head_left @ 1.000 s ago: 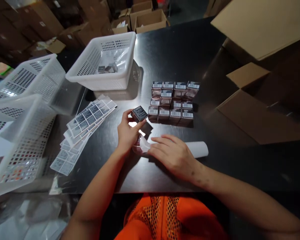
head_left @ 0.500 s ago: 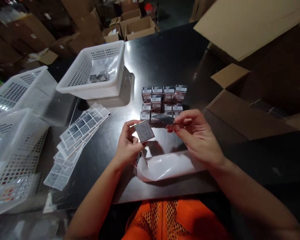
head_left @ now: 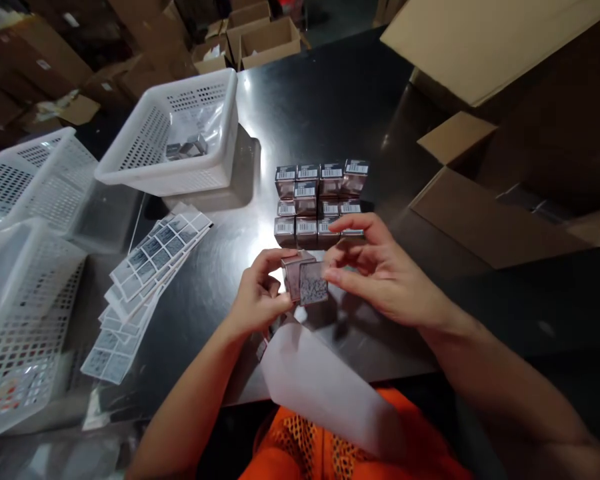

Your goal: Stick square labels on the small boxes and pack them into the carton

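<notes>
my left hand (head_left: 257, 298) pinches the small box (head_left: 300, 277) between thumb and fingers, raised just above the black table (head_left: 330, 100) in front of the block of finished boxes (head_left: 320, 203). my right hand (head_left: 380, 273) has its fingertips closed on the printed label (head_left: 313, 289), which lies against the box face turned toward me. to do this well i would keep the box steady, square the label's edges to the face, touch one edge down first, then smooth across so no bubble or crease forms. the white backing strip (head_left: 325, 387) trails from under my left hand toward my lap; it should not snag. spare label sheets (head_left: 150, 267) lie fanned to the left, beside a white basket (head_left: 170, 173).
</notes>
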`<action>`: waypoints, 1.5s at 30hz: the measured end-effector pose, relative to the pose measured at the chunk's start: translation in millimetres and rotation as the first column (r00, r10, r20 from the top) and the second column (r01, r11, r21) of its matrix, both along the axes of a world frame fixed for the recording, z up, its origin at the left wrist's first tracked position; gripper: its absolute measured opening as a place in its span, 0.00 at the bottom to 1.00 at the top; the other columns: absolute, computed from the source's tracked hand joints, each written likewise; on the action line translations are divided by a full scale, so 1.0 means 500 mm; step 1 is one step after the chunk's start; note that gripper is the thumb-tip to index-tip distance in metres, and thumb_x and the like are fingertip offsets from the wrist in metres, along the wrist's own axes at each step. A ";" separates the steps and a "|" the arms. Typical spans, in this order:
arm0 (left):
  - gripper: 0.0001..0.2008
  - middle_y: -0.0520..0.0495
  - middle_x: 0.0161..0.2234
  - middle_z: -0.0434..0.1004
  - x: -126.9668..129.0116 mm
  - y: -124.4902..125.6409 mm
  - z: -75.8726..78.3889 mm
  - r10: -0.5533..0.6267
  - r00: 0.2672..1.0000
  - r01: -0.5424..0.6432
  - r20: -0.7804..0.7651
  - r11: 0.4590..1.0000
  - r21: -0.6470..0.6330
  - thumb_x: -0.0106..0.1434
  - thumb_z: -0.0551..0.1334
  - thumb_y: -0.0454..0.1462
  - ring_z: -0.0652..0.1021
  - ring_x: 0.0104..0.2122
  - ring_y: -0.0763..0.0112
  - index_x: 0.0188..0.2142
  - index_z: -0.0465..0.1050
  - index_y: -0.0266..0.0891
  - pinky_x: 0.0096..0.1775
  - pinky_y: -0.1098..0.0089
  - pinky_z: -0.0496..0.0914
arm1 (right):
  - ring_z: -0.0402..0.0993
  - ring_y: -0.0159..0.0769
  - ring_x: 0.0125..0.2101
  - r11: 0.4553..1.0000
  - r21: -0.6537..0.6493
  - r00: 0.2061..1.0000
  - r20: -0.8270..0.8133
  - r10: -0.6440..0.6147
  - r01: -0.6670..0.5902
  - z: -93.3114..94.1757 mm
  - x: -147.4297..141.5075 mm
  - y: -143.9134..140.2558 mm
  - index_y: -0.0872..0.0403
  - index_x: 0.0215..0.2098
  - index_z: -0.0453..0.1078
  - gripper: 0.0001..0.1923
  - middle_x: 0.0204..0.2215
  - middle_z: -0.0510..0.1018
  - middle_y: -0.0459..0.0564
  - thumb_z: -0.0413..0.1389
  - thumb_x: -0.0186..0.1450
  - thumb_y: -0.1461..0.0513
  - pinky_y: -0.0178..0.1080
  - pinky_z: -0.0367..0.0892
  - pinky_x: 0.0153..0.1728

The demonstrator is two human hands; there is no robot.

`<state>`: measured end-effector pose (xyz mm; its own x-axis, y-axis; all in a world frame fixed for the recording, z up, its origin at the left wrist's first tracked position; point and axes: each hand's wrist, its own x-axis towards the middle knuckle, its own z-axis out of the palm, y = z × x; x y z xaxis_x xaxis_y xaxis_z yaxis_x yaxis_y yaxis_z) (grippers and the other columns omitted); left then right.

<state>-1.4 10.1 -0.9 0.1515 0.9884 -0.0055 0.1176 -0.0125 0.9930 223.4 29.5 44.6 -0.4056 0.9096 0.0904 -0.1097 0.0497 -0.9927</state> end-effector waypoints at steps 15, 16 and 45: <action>0.28 0.48 0.45 0.83 0.000 0.000 0.002 -0.076 0.997 0.079 -0.029 0.989 0.122 0.49 0.70 0.28 0.59 0.13 0.91 0.51 0.73 0.43 0.15 0.82 0.49 | 0.78 0.34 0.29 0.989 -0.131 0.995 0.080 -0.064 0.074 0.001 -0.014 -0.007 0.47 0.52 0.54 0.32 0.29 0.76 0.39 0.70 0.60 0.57 0.38 0.76 0.31; 0.28 0.47 0.45 0.83 -0.001 0.000 0.001 -0.076 0.997 0.079 -0.033 0.988 0.132 0.49 0.70 0.28 0.60 0.13 0.91 0.51 0.74 0.43 0.15 0.83 0.49 | 0.78 0.35 0.29 0.988 -0.136 0.994 0.089 -0.066 0.077 0.002 -0.014 -0.007 0.47 0.51 0.55 0.31 0.30 0.76 0.40 0.70 0.60 0.57 0.38 0.76 0.31; 0.29 0.50 0.46 0.84 -0.004 -0.001 -0.001 -0.082 0.995 0.092 -0.053 0.973 0.214 0.50 0.70 0.27 0.61 0.13 0.92 0.52 0.74 0.45 0.15 0.84 0.50 | 0.76 0.31 0.28 0.986 -0.152 0.998 0.034 -0.060 0.065 -0.001 -0.018 -0.007 0.47 0.50 0.53 0.32 0.27 0.77 0.36 0.69 0.59 0.62 0.33 0.75 0.31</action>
<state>-3.4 9.8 -1.5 0.2412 0.9500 0.1982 0.1499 -0.2383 0.9596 214.5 25.9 44.0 -0.3480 0.9354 -0.0623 -0.0823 -0.0967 -0.9919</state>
